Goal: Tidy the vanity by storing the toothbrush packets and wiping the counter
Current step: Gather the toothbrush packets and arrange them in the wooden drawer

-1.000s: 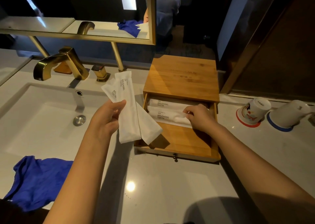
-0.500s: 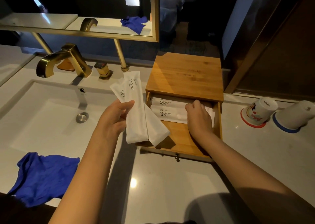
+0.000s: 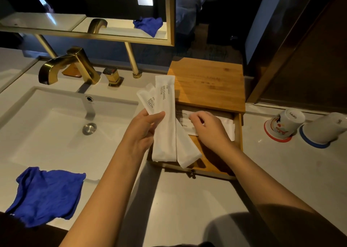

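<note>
Holding packets [image 3: 165,119] in left hand [image 3: 142,132] | right hand [image 3: 210,128] over drawer [image 3: 238,132] packets

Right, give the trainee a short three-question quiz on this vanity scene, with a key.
1. True or false: the wooden box's drawer is shut.
2. How many toothbrush packets does the left hand hold?
3. Where is the blue cloth? A) in the drawer B) on the counter in front of the sink C) under the cups

Key:
1. False; it is open, with the right hand on packets inside.
2. Two.
3. B.
</note>
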{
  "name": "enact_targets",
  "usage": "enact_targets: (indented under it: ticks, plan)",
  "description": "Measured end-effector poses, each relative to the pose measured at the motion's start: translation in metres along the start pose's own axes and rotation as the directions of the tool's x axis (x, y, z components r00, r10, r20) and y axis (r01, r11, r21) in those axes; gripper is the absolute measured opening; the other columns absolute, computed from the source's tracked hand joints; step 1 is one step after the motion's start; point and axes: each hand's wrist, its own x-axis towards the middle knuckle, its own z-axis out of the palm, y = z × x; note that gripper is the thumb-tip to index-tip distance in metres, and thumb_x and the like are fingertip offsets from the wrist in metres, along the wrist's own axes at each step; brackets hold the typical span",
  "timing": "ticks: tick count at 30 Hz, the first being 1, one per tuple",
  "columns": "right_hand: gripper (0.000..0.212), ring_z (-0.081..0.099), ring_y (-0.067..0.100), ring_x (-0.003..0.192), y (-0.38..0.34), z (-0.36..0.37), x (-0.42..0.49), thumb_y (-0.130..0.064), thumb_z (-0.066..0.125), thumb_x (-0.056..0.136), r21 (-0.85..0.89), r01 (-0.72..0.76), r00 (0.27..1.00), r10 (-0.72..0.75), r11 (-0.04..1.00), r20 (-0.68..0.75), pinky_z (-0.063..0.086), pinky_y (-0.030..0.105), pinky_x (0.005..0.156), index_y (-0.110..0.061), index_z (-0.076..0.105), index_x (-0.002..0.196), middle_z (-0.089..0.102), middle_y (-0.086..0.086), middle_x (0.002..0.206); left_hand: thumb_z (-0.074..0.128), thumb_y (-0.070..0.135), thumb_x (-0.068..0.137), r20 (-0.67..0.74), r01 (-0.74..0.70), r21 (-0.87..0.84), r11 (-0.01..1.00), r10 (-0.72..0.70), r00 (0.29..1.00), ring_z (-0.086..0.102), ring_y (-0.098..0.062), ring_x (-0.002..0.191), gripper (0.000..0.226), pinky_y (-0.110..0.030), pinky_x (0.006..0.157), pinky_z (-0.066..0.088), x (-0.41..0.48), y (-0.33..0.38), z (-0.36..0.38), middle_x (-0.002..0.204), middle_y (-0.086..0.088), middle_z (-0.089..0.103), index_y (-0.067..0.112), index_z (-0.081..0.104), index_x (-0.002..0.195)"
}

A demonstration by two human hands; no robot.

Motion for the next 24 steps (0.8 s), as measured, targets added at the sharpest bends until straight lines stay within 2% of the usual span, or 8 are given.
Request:
enact_targets:
  ticks: [2,5,11,16,21,24]
  plan:
    - [0.029,0.057,0.017,0.076,-0.019,0.001,-0.004,-0.033,0.05,0.093,0.143,0.016,0.998,-0.024,0.99,0.053,0.045,0.026,0.064,-0.008,0.065,0.092,0.064,0.008,0.086,0.061,0.005,0.086,0.01,0.002,0.007,1.0,-0.002,1.0,0.068,-0.025,0.097,0.032,-0.04,0.073,0.06,-0.002,-0.005,0.007,0.111,-0.007,0.068,0.019,0.06,0.115]
    - [0.016,0.056,0.01,0.071,-0.027,0.005,-0.003,-0.028,0.062,0.086,0.234,-0.018,0.999,0.005,0.972,0.054,0.047,0.019,0.063,-0.015,0.065,0.095,0.061,-0.001,0.08,0.062,0.008,0.086,0.011,-0.008,0.02,1.0,0.008,1.0,0.067,-0.027,0.1,0.034,-0.041,0.076,0.059,-0.006,-0.008,0.013,0.113,-0.008,0.067,0.019,0.059,0.118]
    - [0.012,0.065,0.016,0.087,-0.025,0.0,0.0,-0.019,0.065,0.084,0.433,-0.146,0.989,0.137,0.89,0.051,0.055,0.026,0.072,-0.013,0.065,0.095,0.067,0.002,0.092,0.063,0.012,0.086,-0.002,-0.062,0.045,0.997,0.062,0.998,0.067,-0.024,0.099,0.021,-0.042,0.085,0.056,-0.014,-0.01,0.016,0.112,-0.007,0.068,0.019,0.061,0.106]
    - [0.004,0.065,0.021,0.088,-0.021,-0.004,0.008,-0.019,0.06,0.088,0.385,-0.221,0.964,0.26,0.896,-0.053,0.056,0.037,0.074,-0.015,0.06,0.09,0.066,0.005,0.092,0.058,0.016,0.09,-0.036,-0.07,0.021,0.997,0.071,0.997,0.066,-0.02,0.096,0.008,-0.037,0.085,0.055,-0.02,-0.009,0.02,0.107,-0.006,0.068,0.017,0.063,0.096]
    - [0.005,0.06,0.014,0.086,-0.015,-0.028,0.015,-0.015,0.055,0.091,0.294,-0.172,0.973,0.208,0.94,-0.096,0.05,0.024,0.068,-0.017,0.054,0.095,0.061,0.0,0.096,0.055,0.014,0.092,-0.102,-0.119,0.062,0.991,0.125,0.987,0.065,-0.015,0.086,0.008,-0.029,0.069,0.058,-0.022,-0.004,0.012,0.095,-0.002,0.066,0.019,0.061,0.09]
    - [0.01,0.056,0.005,0.078,-0.01,-0.044,0.016,-0.016,0.053,0.092,0.28,-0.148,0.976,0.187,0.948,-0.115,0.044,0.02,0.06,-0.015,0.057,0.101,0.058,-0.008,0.087,0.056,0.013,0.091,-0.159,-0.119,0.026,0.993,0.121,0.98,0.066,-0.018,0.086,0.01,-0.036,0.078,0.057,-0.019,0.005,0.001,0.099,-0.007,0.068,0.012,0.063,0.098]
